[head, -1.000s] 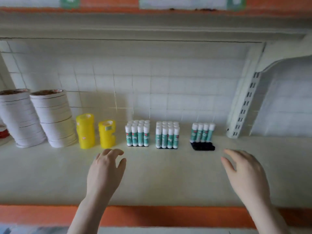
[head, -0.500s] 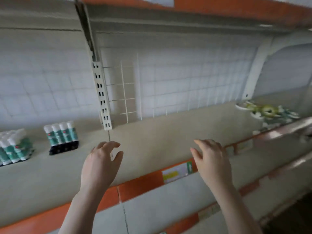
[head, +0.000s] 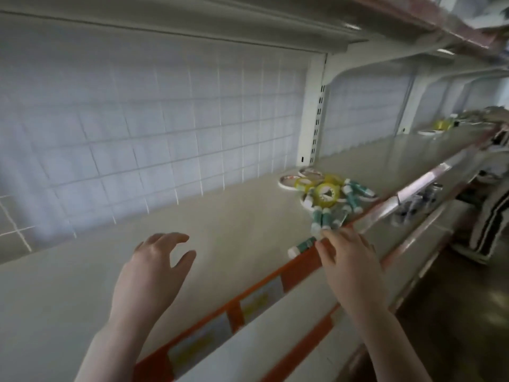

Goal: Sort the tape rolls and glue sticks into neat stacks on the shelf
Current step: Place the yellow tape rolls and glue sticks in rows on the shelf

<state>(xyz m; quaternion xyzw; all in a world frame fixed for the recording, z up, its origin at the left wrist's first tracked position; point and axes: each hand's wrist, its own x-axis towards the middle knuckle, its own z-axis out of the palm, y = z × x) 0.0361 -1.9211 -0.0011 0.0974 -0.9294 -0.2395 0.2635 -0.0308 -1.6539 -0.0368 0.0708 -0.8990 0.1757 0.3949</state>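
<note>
A loose heap of glue sticks (head: 327, 216) and yellow tape rolls (head: 327, 192) lies jumbled at the front edge of the shelf (head: 220, 232), one stray glue stick (head: 302, 246) just beside it. The right hand (head: 349, 260) reaches there, fingertips at the nearest sticks; whether it grasps any, can't tell. The left hand (head: 154, 268) hovers over bare shelf, fingers loosely spread, holding nothing.

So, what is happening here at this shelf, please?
A person is sorting stationery on a shop shelf. The right hand reaches toward a loose pile of glue sticks and yellow tape rolls lying jumbled near the front edge; its fingertips are at the nearest sticks, though a grip is not clear. One glue stick lies apart beside that hand. The left hand hovers open over bare shelf, holding nothing.
</note>
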